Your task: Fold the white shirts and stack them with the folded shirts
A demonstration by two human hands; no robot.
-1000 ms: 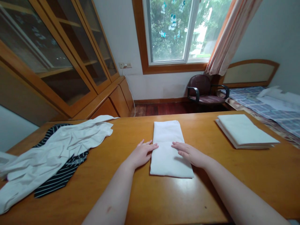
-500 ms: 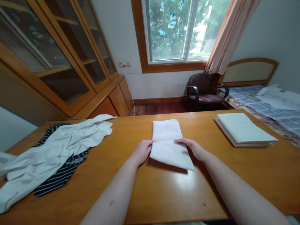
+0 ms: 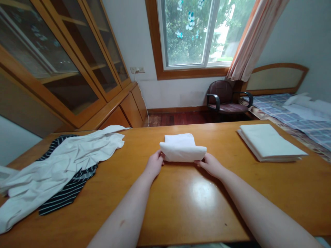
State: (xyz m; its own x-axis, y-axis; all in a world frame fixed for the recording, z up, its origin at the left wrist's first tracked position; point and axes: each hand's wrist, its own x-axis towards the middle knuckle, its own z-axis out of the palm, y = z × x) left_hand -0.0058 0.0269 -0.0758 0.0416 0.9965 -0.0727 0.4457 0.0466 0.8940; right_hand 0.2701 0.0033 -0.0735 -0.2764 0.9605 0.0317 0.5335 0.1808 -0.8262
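A second ago the cloth (image 3: 183,154) lay long and flat; now its near part is doubled up toward the far part, on the table (image 3: 168,203). The left hand (image 3: 155,164) and right hand (image 3: 211,165), nearly closed, each pinch one end of the fold; their grip is partly hidden

I'm turning the near end of the white cloth (image 3: 183,154) up over its far part.
From over here, I'm seeing the long flat strip becoming a short, thick bundle. My left hand (image 3: 154,164) and right hand (image 3: 210,165), flat on top a second ago, are now gripping the left and right ends of the fold.
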